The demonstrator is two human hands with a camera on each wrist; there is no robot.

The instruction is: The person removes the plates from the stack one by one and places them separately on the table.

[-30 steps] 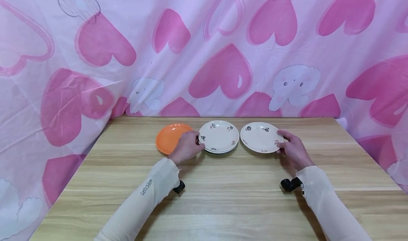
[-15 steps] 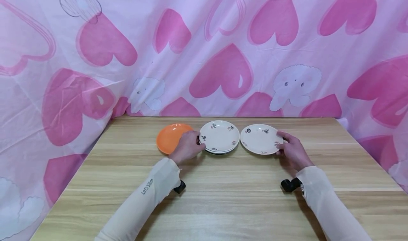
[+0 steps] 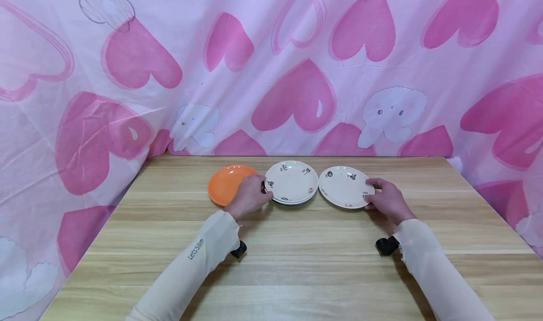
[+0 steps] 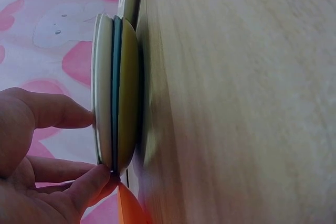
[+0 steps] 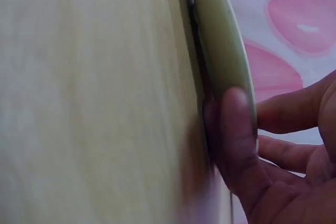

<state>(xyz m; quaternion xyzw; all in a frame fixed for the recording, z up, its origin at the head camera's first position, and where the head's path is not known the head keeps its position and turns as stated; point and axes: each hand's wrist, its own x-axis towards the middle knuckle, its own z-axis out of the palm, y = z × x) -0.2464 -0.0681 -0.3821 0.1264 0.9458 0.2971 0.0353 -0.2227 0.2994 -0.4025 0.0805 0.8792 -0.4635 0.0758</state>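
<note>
At the back of the table, a stack of round plates has a white plate with small printed motifs on top. The left wrist view shows a teal plate and a yellowish plate lower in the stack. My left hand grips the stack's left rim, thumb and fingertips at the upper white plates. My right hand pinches the right rim of a similar white plate. That rim is raised off the table, with fingers underneath. This plate's left edge is right at the stack.
An orange plate lies left of the stack, partly hidden by my left hand. The wood-grain table extends toward me. A pink heart-print curtain hangs behind its back edge.
The white plate in my right hand has come slightly toward me and to the left, closer to the stack. My left hand and the stack have stayed put.
</note>
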